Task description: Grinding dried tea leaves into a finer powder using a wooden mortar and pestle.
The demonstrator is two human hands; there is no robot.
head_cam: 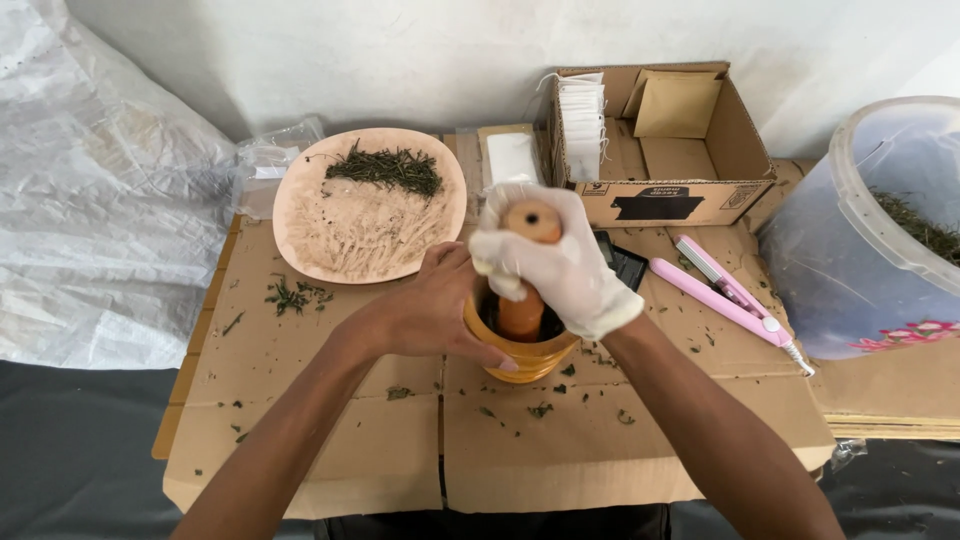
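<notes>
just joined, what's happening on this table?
A person is pounding in a wooden mortar on a cardboard-covered table. The gloved right hand has a closed grip on the pestle, which stands in the bowl. The bare left hand steadies the mortar's side. A round plate with dried herbs sits behind, with a pink sealer and an open box to the right.

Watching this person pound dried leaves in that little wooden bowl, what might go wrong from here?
The mortar is small and steadied only by the bare left hand, whose fingers wrap its rim beside the pestle; a slip might pinch them. Leaf bits already litter the cardboard, so harder strokes may scatter more. The pink flat-iron tool lies near the gloved right hand and might get knocked.
</notes>
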